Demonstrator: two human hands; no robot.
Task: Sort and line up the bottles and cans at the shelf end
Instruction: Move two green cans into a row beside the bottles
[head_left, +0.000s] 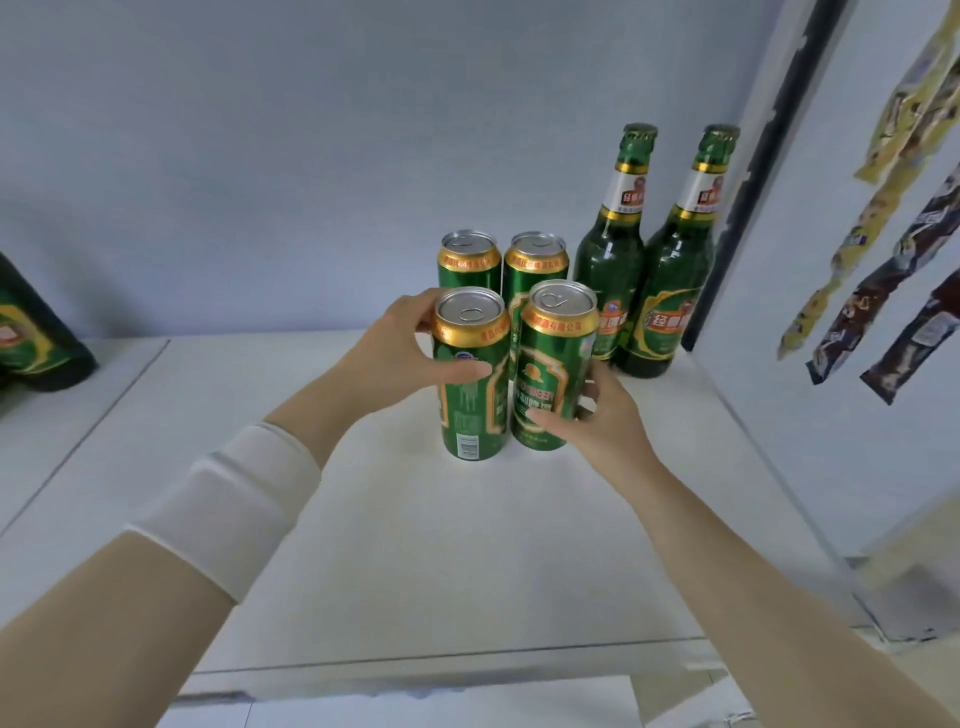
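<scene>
Green beer cans with gold rims stand in two rows on the white shelf (426, 545). My left hand (400, 348) grips the front left can (471, 384) around its upper part. My right hand (597, 410) holds the front right can (555, 364) low on its side. Behind them stand a back left can (469, 260) and a back right can (535, 260), partly hidden. To the right, two green glass bottles (610, 260) (670, 280) stand upright side by side against the shelf's end wall.
Another green bottle (31, 332) shows at the left edge on the neighbouring shelf section. Snack packets (883, 312) hang in strips on the white side panel at the right. The shelf's front edge (447, 662) runs below my forearms.
</scene>
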